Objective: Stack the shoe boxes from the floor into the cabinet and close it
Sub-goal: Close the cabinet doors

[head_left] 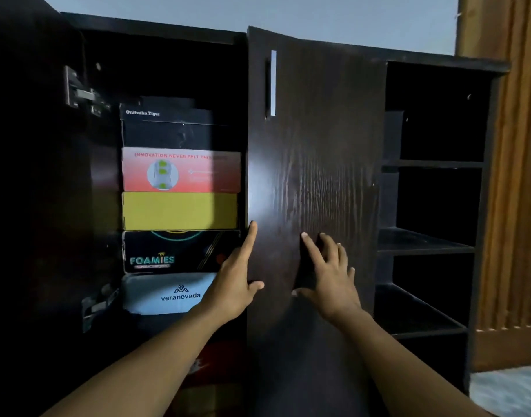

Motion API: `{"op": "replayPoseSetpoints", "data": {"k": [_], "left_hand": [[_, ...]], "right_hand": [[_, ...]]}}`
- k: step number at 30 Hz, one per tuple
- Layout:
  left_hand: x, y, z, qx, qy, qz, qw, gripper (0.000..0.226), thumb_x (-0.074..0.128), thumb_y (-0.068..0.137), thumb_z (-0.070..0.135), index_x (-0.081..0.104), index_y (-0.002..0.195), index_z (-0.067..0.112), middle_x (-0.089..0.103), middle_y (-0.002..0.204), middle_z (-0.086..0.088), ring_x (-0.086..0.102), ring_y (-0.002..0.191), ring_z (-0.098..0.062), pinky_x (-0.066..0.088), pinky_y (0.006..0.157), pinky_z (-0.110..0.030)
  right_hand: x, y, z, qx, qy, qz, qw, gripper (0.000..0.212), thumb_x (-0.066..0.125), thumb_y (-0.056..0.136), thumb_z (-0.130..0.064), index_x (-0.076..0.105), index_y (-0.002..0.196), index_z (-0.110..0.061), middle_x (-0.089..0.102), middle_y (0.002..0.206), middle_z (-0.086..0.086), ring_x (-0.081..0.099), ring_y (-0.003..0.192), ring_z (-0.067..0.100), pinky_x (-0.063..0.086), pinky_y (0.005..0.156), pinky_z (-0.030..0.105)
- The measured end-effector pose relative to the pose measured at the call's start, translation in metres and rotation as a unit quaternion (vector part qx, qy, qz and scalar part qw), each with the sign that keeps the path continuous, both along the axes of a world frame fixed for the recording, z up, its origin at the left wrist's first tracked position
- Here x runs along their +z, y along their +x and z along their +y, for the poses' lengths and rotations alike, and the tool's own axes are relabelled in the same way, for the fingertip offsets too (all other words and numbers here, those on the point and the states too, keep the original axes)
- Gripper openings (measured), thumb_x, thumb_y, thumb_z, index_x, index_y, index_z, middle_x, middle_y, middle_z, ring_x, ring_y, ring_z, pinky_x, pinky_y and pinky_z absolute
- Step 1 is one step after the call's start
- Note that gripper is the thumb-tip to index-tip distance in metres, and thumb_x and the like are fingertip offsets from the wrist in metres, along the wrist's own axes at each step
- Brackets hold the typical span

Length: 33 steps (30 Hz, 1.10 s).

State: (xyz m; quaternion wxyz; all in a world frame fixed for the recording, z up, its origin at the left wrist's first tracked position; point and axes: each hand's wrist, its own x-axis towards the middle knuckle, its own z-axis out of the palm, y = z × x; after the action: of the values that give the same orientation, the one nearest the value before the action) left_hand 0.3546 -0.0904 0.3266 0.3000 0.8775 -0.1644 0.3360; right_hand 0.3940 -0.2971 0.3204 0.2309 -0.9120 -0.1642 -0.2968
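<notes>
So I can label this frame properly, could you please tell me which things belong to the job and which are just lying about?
For the job: stack of shoe boxes; cabinet door; left hand at its edge; right hand on its face.
Just about: open shelves; wooden panel.

Right door (315, 176) covering right ends of stacked boxes (180, 210). Left hand (232, 285) hiding corner of pale blue box (156, 293), only its forefinger and thumb showing. Lower boxes (211, 367) sinking into shadow and blur behind left forearm (131, 368), print unreadable. Left door (32, 145) running off left edge; right forearm (408, 365) and left one running off bottom edge.
</notes>
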Motion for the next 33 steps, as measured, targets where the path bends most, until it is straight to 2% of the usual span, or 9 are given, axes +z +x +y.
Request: {"op": "replayPoseSetpoints", "data": {"k": [2,5,9,13,18,20,22,26,33], "left_hand": [[-0.007,0.007,0.002,0.008,-0.003,0.025,1.0,0.124,0.077,0.082,0.008,-0.019,0.144,0.057,0.016,0.158,0.016,0.018,0.148,-0.01,0.02,0.109,-0.02],[-0.011,0.021,0.005,0.039,-0.011,0.058,0.998,0.123,0.076,0.083,0.008,-0.019,0.144,0.057,0.032,0.157,-0.008,0.028,0.145,-0.024,0.028,0.107,-0.024],[-0.01,0.038,0.006,0.051,-0.017,0.08,0.995,0.122,0.074,0.085,0.009,-0.022,0.142,0.057,0.026,0.16,-0.004,0.018,0.148,-0.027,0.023,0.111,-0.031],[-0.012,0.04,0.007,0.055,-0.032,0.088,0.994,0.12,0.075,0.084,0.006,-0.015,0.146,0.056,0.041,0.145,-0.025,0.041,0.131,-0.041,0.042,0.104,-0.044],[-0.014,0.037,-0.002,0.083,-0.028,0.09,0.992,0.116,0.07,0.088,0.007,-0.019,0.145,0.055,0.033,0.154,-0.015,0.033,0.142,-0.026,0.031,0.102,-0.026],[-0.014,0.034,-0.003,0.103,-0.008,0.099,0.99,0.116,0.067,0.09,0.009,-0.025,0.141,0.057,0.039,0.149,-0.017,0.052,0.123,-0.024,0.04,0.093,-0.025],[-0.011,0.025,-0.002,0.129,0.029,0.103,0.986,0.117,0.069,0.09,0.015,-0.028,0.137,0.06,0.046,0.141,-0.014,0.06,0.103,-0.022,0.053,0.088,-0.037],[0.008,-0.021,0.017,0.174,0.075,0.102,0.977,0.117,0.074,0.085,0.03,-0.025,0.141,0.057,0.02,0.161,0.001,0.035,0.142,-0.025,0.048,0.099,-0.043],[0.064,-0.151,0.076,0.276,0.117,0.033,0.954,0.103,0.072,0.083,0.04,-0.007,0.149,0.051,0.035,0.151,0.003,0.047,0.132,-0.024,0.049,0.097,-0.041]], "right_hand": [[-0.007,0.01,-0.003,-0.008,-0.019,0.005,1.0,0.122,0.082,0.076,-0.029,-0.013,0.148,-0.053,-0.021,0.159,-0.018,-0.019,0.149,0.026,0.012,0.114,0.071],[-0.013,0.025,-0.009,-0.023,-0.059,0.001,0.998,0.122,0.081,0.078,-0.026,-0.016,0.149,-0.05,-0.03,0.157,-0.02,-0.024,0.149,0.022,0.016,0.116,0.066],[-0.019,0.042,-0.008,-0.032,-0.084,-0.016,0.996,0.118,0.077,0.082,-0.027,-0.017,0.15,-0.046,-0.033,0.156,-0.017,-0.025,0.148,0.023,0.019,0.118,0.061],[-0.025,0.05,-0.011,-0.034,-0.098,-0.031,0.994,0.115,0.077,0.082,-0.03,-0.015,0.151,-0.044,-0.03,0.158,-0.016,-0.023,0.149,0.023,0.022,0.118,0.058],[-0.022,0.046,-0.012,-0.027,-0.103,-0.014,0.994,0.113,0.075,0.084,-0.026,-0.014,0.152,-0.043,-0.029,0.158,-0.015,-0.022,0.149,0.024,0.023,0.118,0.056],[-0.018,0.041,-0.012,-0.02,-0.107,-0.001,0.994,0.112,0.073,0.086,-0.022,-0.015,0.152,-0.042,-0.035,0.155,-0.015,-0.023,0.149,0.024,0.026,0.118,0.054],[-0.009,0.036,-0.015,-0.009,-0.116,0.019,0.993,0.108,0.071,0.088,-0.022,-0.013,0.152,-0.041,-0.035,0.154,-0.015,-0.022,0.149,0.025,0.026,0.119,0.054],[0.018,0.016,-0.012,0.038,-0.08,0.056,0.995,0.101,0.071,0.087,-0.026,-0.003,0.155,-0.039,-0.014,0.162,-0.013,-0.004,0.152,0.028,0.022,0.117,0.06],[0.05,-0.062,0.066,0.215,-0.011,-0.003,0.976,0.1,0.077,0.082,-0.03,0.01,0.156,-0.031,0.002,0.164,-0.009,0.019,0.149,0.027,0.024,0.121,0.043]]}}
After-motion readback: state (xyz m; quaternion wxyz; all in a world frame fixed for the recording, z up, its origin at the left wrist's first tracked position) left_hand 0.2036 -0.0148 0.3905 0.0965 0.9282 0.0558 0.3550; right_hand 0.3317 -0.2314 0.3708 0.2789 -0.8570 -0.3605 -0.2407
